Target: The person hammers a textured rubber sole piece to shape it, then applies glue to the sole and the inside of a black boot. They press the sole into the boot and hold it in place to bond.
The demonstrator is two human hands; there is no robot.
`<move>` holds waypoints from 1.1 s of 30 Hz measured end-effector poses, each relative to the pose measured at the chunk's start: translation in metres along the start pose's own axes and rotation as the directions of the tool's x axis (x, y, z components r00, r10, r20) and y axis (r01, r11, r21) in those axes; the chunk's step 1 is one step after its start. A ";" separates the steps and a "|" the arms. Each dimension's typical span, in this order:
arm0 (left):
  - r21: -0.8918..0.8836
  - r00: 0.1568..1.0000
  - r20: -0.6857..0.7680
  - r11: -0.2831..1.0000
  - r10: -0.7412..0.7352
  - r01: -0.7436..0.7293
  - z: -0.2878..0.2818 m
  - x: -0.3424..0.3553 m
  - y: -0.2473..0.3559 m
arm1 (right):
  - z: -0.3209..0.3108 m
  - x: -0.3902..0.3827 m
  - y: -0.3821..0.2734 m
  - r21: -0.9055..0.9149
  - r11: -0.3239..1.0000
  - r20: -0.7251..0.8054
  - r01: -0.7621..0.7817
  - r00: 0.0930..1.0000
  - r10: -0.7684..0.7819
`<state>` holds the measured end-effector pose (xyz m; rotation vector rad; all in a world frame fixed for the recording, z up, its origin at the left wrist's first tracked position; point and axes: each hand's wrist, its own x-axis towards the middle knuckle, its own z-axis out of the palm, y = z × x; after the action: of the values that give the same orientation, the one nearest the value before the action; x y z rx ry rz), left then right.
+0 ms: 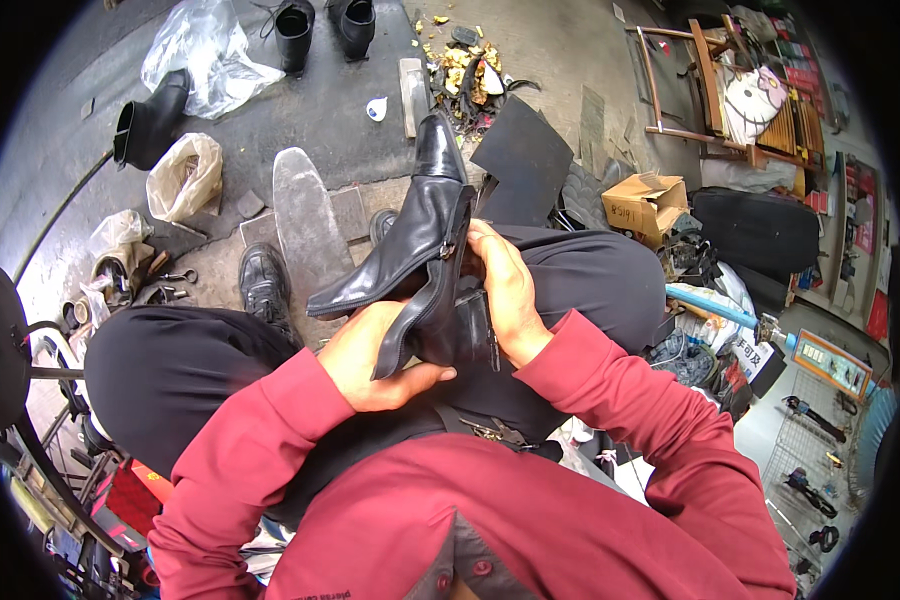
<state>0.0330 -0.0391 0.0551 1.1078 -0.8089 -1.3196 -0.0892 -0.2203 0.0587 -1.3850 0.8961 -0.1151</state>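
Note:
A black leather heeled ankle boot [415, 235] lies on its side over my lap, toe pointing away from me and sole turned to the left. My left hand [370, 362] grips it from below around the heel. My right hand [505, 290] is closed on the open top of the shaft, next to the side zipper. Both sleeves are dark red, and my knees in dark trousers spread to either side.
A grey metal shoe last [305, 215] stands in front of my knees. More black boots [150, 125] and plastic bags [205, 50] lie on the concrete ahead. A cardboard box [645, 205], a black rubber sheet [525, 155] and clutter sit right; tools lie left.

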 end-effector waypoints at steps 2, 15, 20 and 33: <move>-0.028 0.998 0.047 0.999 -0.032 0.034 0.002 -0.002 0.000 | -0.004 -0.001 0.008 0.062 0.997 0.030 -0.034 0.999 0.032; 0.141 0.959 -0.112 0.960 0.259 -0.243 0.009 0.007 0.003 | -0.016 0.007 0.037 0.149 0.988 -0.038 0.030 0.999 -0.025; 0.005 0.994 -0.070 0.997 0.083 -0.083 0.005 0.007 0.005 | -0.010 0.008 0.033 0.059 0.997 -0.137 0.054 0.989 -0.046; -0.133 0.995 -0.102 0.991 0.011 -0.024 0.002 0.003 0.015 | -0.017 0.001 0.019 0.160 0.987 -0.152 0.006 0.988 0.019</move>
<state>0.0368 -0.0440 0.0694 1.0498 -0.6439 -1.2736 -0.1064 -0.2297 0.0432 -1.2352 0.9972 -0.2863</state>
